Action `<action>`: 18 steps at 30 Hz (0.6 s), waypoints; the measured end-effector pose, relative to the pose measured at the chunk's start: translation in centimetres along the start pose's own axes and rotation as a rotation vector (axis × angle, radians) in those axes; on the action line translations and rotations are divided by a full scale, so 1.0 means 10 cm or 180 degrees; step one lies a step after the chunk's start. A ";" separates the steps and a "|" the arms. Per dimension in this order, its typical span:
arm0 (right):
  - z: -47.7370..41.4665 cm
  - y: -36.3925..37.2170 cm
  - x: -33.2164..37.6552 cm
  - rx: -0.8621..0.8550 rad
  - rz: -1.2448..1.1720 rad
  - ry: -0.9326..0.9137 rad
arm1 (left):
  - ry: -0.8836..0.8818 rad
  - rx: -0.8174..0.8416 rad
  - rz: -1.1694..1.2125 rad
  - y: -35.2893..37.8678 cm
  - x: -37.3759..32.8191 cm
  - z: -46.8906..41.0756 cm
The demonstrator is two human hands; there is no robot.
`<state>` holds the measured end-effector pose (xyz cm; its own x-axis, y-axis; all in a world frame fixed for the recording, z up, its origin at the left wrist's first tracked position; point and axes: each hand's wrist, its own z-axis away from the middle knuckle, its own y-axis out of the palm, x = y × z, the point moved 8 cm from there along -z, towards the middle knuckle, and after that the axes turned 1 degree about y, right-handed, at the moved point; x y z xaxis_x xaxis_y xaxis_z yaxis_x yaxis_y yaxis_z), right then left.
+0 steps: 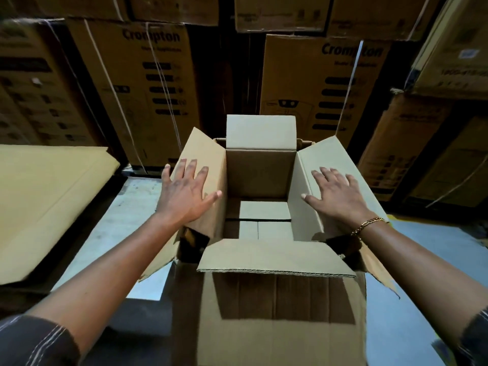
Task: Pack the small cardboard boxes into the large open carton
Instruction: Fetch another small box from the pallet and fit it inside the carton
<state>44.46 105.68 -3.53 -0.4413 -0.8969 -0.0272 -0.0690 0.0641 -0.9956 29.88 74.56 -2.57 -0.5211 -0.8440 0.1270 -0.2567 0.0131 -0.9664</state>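
Presently the left hand (184,192) lies flat on the 9 o'clock flap (204,151) and the right hand (335,192) on the 3 o'clock flap (326,157) of the large brown corrugated carton (260,175) before us, fingers spread, gripping nothing. Pale rectangles (264,212) on its floor may be small cardboard boxes; we cannot tell. Once released, either flap may spring inward and block loading.

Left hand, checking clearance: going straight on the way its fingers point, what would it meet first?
The left hand rests on the carton's left flap, so it would slide along that to its far edge. Beyond stand stacked Crompton cartons with a dark gap between; which it meets is unclear.
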 end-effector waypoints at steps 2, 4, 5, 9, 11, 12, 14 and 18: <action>0.02 -0.10 0.16 -0.0030 -0.0051 -0.0102 | -0.0073 -0.0042 0.0179 -0.09 0.11 0.08; 0.01 -0.21 0.39 -0.0080 -0.0166 -0.0245 | -0.0168 -0.0145 0.0368 -0.20 0.27 0.17; 0.00 -0.27 0.52 -0.0103 -0.0249 -0.0335 | -0.0219 -0.0207 0.0478 -0.25 0.36 0.21; -0.11 -0.51 1.24 -0.0051 -0.0884 -0.0727 | -0.0585 -0.0413 0.1258 -0.36 0.93 0.43; -0.21 -0.60 1.67 0.0117 -0.1336 -0.0830 | -0.0837 -0.0470 0.1680 -0.36 1.30 0.55; -0.26 -0.64 1.90 0.0197 -0.1530 -0.0903 | -0.0970 -0.0499 0.1845 -0.36 1.50 0.62; -0.37 -0.71 2.43 0.0294 -0.1768 -0.1103 | -0.1235 -0.0592 0.2088 -0.36 1.94 0.80; -0.51 -0.82 3.57 0.0378 -0.1971 -0.1430 | -0.1607 -0.0765 0.2313 -0.32 2.91 1.18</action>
<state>24.76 75.35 4.15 0.0534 -0.8470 0.5289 -0.0773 -0.5315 -0.8435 25.18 43.65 1.55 -0.2175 -0.7179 -0.6613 -0.1969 0.6959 -0.6906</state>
